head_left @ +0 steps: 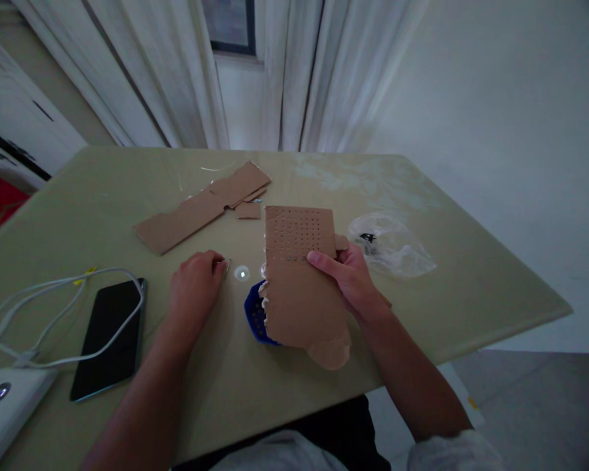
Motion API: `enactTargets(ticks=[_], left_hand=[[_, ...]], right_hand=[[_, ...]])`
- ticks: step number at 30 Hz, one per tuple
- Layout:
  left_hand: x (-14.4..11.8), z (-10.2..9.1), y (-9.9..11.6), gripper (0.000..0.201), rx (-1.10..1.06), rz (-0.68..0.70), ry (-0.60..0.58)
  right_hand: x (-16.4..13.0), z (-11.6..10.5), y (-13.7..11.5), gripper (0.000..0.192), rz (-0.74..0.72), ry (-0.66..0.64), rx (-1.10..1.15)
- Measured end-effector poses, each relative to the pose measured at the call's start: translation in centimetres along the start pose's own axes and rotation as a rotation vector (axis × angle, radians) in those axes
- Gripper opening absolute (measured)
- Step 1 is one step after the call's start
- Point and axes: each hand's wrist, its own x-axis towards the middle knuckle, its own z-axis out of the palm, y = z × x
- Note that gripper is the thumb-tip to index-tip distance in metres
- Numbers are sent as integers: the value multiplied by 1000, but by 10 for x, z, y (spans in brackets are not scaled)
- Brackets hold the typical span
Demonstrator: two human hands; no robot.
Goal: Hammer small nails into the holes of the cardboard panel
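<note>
My right hand [356,278] grips a brown cardboard piece [302,301] by its right side, thumb on the face. Rows of small holes cover its upper part, with several dark dots in the lowest row near my thumb. Its left edge is torn and a rounded flap hangs at the bottom. Behind it, a blue basket [253,314] is partly hidden. My left hand [199,278] is closed in a pinch to the left of the cardboard, with a small thin metal piece [228,264] at its fingertips. A small clear round disc [242,273] lies between that hand and the cardboard.
Cardboard strips [206,209] lie at the back left. A clear plastic bag [392,245] with small black items sits at the right. On the left are a phone [110,337], white cables [61,363] and a white power bank [14,409]. The table's [451,288] right edge slants toward me.
</note>
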Motion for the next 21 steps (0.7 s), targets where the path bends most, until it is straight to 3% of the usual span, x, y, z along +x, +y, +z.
enactTargets(ticks=[4,6,8,10,13,21], left_hand=[[-4,1,5,29,-189,115,208],[-11,-1,15,26,-391,272,337],[-22,-4,27,21,-582,441,384],[-34,-7,38,16,-688,583,378],[-48,-10,47,11,-759,673,326],[-55,-12,53,12,-799,608,300]], right_hand=[[-1,0,0,44,10,-50,31],[-2,1,-1,45,18,-79,59],[-5,1,-1,45,23,-101,91],[-7,0,-2,45,25,-118,116],[-10,0,-3,46,14,-142,128],[-13,1,-3,45,33,-221,107]])
